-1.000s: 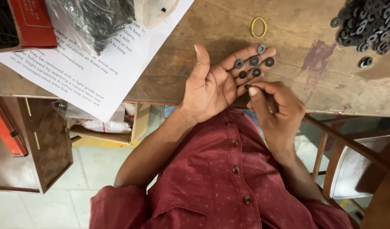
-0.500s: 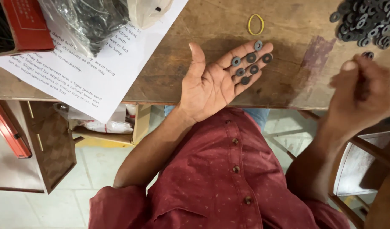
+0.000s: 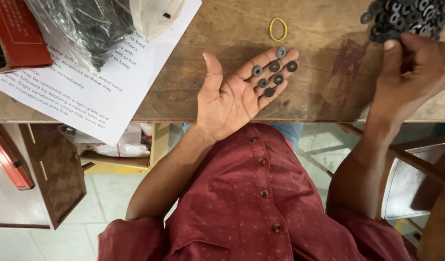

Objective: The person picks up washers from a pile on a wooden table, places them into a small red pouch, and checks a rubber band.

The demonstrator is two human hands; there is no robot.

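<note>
The left hand (image 3: 237,94) lies palm up and open at the table's near edge, fingers spread flat, with six dark washers (image 3: 274,72) resting loose along the fingers. At two o'clock from it, the right hand (image 3: 413,72) reaches into the pile of washers (image 3: 406,17) at the table's (image 3: 328,92) far right corner, fingers curled together; whether they pinch a washer cannot be told. A yellow rubber band (image 3: 278,29) lies at twelve o'clock from the left hand's fingertips. At ten o'clock sits a white printed sheet (image 3: 101,92), with a clear plastic bag of dark parts (image 3: 87,26) on it and a red box (image 3: 17,36) at the far left.
</note>
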